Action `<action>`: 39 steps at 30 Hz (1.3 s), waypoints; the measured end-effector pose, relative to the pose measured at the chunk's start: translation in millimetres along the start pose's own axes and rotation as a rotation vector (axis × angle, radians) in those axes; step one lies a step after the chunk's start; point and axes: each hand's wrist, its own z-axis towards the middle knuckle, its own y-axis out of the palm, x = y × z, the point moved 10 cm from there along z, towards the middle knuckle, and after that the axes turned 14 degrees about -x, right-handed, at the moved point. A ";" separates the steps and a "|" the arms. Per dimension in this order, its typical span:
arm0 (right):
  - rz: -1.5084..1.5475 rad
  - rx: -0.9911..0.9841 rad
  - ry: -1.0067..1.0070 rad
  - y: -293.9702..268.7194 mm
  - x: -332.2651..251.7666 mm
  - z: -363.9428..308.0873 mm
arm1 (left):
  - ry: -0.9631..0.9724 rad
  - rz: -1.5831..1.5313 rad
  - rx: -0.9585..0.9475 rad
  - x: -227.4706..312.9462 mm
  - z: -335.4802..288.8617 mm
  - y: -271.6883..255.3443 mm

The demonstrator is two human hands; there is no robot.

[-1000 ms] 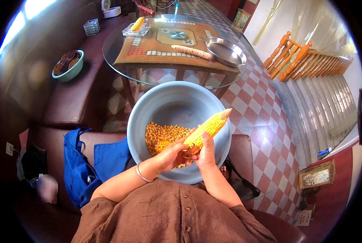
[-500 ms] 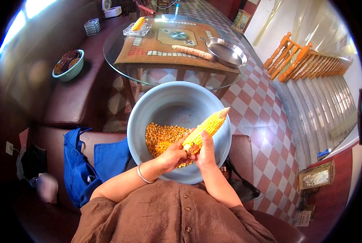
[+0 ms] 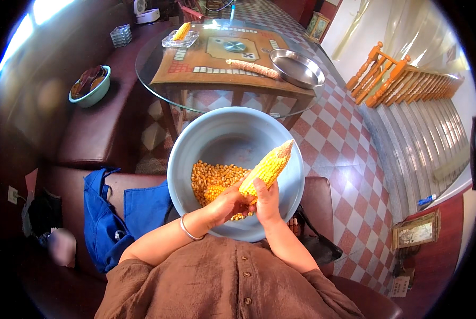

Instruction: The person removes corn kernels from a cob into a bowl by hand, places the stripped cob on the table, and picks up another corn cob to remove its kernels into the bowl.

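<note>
Both hands hold one yellow corn cob point(image 3: 267, 169) over a large grey-blue basin point(image 3: 191, 139). Its pointed tip leans up and to the right. My left hand point(image 3: 227, 205), with a silver bangle on the wrist, closes round the lower end from the left. My right hand point(image 3: 267, 201) grips the cob from the right, thumb lying along the kernels. Loose corn kernels point(image 3: 212, 176) are heaped in the left part of the basin, below my hands. The fingertips and the cob's lower end are partly hidden.
Beyond the basin stands a glass-topped table point(image 3: 158, 69) bearing a bare cob point(image 3: 254, 69), a round metal pan point(image 3: 297, 68) and another corn cob point(image 3: 181, 32) on a glass dish. Blue cloth point(image 3: 142, 207) lies left of the basin; a green bowl point(image 3: 92, 95) sits on the far-left bench.
The cob has shifted slightly left and stands a little steeper. My right hand has moved a bit left with it, its thumb now bent lower across the kernels.
</note>
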 end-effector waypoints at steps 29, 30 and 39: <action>0.314 0.058 -0.032 -11.6 11.6 1.6 | 0.131 0.364 -0.013 3.6 3.0 -9.9; 0.314 0.060 -0.032 -11.8 10.6 1.6 | 0.126 0.345 -0.040 4.8 3.0 -5.6; 0.239 -0.039 0.017 -9.0 10.7 0.7 | 0.046 -0.023 -0.147 5.5 4.7 16.2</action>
